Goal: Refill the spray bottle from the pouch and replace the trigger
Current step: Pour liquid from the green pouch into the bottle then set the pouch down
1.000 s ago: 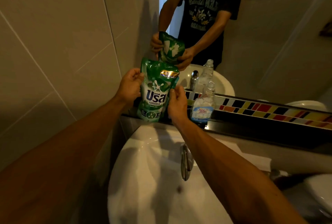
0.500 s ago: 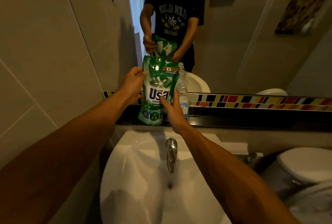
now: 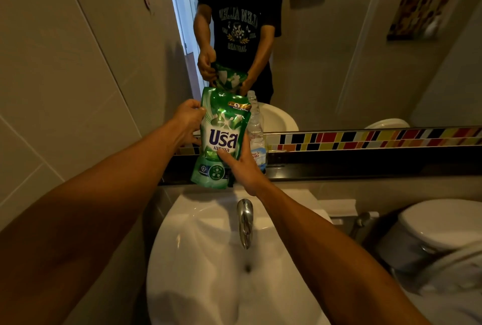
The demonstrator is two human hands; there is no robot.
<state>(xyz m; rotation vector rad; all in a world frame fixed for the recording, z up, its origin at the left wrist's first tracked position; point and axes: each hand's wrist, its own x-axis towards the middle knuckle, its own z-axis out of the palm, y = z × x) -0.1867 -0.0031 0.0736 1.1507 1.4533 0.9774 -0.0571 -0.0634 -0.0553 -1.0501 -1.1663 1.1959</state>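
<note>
Above sink [image 3: 198, 259], both hands clamped on green pouch [image 3: 220, 139]; clear bottle [image 3: 257, 131] half-hidden behind, beside mirror [image 3: 339, 64]

The pouch [image 3: 221, 139] is glossy green with a white panel carrying dark blue lettering, a gold band near its top and round dark green emblems low down. Just right of it, the bottle [image 3: 257, 129] is clear with a pale blue and white label. The basin [image 3: 198, 267] is white, its tap [image 3: 245, 221] chrome. Along the far wall runs a tile strip [image 3: 365, 138] of red, yellow, black and white rectangles.
</note>
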